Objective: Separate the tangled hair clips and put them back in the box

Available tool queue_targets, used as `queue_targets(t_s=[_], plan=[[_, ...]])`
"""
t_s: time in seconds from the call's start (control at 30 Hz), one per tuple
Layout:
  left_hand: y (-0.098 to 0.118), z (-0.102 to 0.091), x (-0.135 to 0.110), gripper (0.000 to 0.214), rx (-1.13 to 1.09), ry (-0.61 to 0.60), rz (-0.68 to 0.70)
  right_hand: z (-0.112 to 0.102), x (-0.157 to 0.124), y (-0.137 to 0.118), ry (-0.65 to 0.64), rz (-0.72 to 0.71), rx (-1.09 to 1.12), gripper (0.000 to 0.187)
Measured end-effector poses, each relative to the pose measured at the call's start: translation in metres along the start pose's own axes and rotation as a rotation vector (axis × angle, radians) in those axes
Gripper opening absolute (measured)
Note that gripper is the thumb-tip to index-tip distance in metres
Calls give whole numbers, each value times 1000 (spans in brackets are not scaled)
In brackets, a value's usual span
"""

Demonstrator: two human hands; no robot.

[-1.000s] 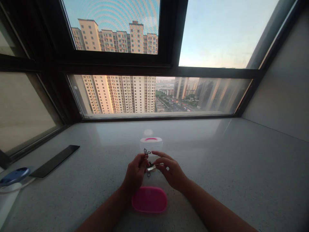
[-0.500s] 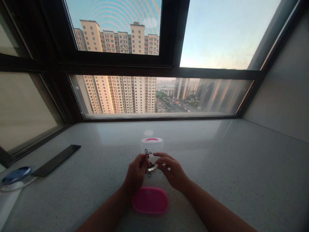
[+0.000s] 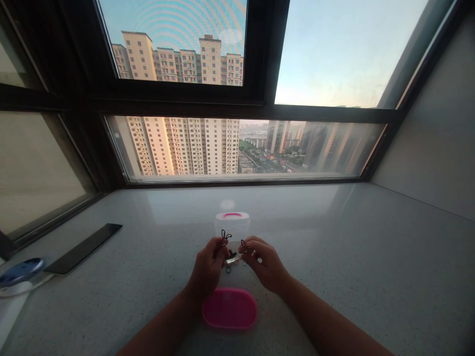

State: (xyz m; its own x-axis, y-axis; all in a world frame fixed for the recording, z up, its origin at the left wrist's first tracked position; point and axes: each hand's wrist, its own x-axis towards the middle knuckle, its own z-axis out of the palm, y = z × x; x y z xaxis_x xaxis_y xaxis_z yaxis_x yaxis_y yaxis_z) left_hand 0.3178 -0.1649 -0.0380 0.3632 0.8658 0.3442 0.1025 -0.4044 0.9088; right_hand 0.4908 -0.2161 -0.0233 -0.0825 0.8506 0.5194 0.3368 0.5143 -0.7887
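My left hand (image 3: 208,267) is closed, pinching a small dark wire piece (image 3: 224,236) whose loops stick up above the fingers. My right hand (image 3: 265,265) is closed too, pinching a second small reddish wire loop (image 3: 244,245). Between the two hands hangs a small shiny metal piece (image 3: 230,258); what joins it to the loops is too small to make out. Just behind the hands stands a clear plastic box (image 3: 232,226) with a white top and pink handle. A pink oval lid (image 3: 229,308) lies flat on the counter (image 3: 352,257) between my forearms.
A flat black phone-like slab (image 3: 83,247) lies at the left. A blue and white round object (image 3: 20,273) with a cord sits at the far left edge. Dark window frames and glass close the counter at the back and left; a wall rises at the right.
My right hand's fingers have curled in and lifted slightly, bringing a second small wire loop up into view beside the one in my left hand. The box and lid have not moved.
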Motion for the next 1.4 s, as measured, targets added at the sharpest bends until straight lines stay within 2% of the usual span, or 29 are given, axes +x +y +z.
queue_targets(t_s=[0.27, 0.47, 1.0, 1.17, 1.33, 1.4], plan=[[0, 0, 1, 16, 2, 4, -10, -3, 0, 6, -2, 50, 87, 19], [0, 0, 1, 15, 7, 2, -17, -3, 1, 6, -18, 80, 146, 17], [0, 0, 1, 15, 23, -12, -1, -2, 1, 4, -25, 40, 96, 12], [-1, 0, 1, 15, 15, -16, 5, -1, 0, 1, -49, -27, 5, 13], [-5, 0, 1, 15, -20, -5, 6, 2, -2, -12, -61, -182, -145, 7], [-5, 0, 1, 15, -25, 4, 12, 3, -3, -18, -76, -249, -157, 11]])
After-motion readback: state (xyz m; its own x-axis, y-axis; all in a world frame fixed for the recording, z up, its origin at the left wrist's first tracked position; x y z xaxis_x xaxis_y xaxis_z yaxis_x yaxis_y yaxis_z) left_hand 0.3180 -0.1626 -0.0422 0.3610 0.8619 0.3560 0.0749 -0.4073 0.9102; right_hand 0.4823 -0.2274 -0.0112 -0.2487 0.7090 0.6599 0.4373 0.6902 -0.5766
